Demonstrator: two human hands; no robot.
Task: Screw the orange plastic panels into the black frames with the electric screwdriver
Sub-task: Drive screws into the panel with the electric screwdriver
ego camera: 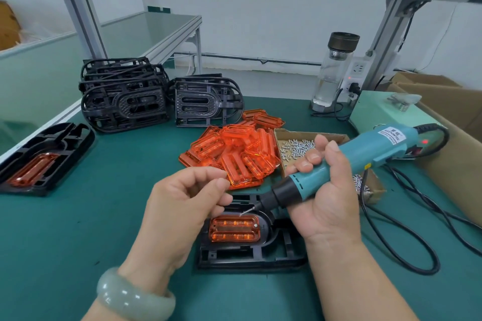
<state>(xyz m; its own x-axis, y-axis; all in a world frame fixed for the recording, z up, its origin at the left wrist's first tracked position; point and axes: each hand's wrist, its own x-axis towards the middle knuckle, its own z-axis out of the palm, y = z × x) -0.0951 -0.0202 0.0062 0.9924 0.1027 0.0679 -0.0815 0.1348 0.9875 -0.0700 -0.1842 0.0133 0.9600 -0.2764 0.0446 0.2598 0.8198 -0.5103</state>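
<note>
My right hand [326,190] grips the screwdriver [352,156], its tip just above the orange panel [234,229] seated in the black frame [250,255] on the bench [104,216]. My left hand's [182,198] fingers are pinched together beside it.

Green bench [104,216]: black frames [125,96], orange panels [234,154], screw box [300,134], bottle [331,78].

The light is bright, even and cool, falling from overhead. Shadows on the mat [104,229] are soft and faint. The panels [234,154] glow with small white glints. The bracelet [135,297] carries glare spots, and a red lamp on the screwdriver [365,154] blooms. The wide lens makes the posts [80,13] lean and bow at the edges. The far corners look soft; the centre is sharp.
</note>
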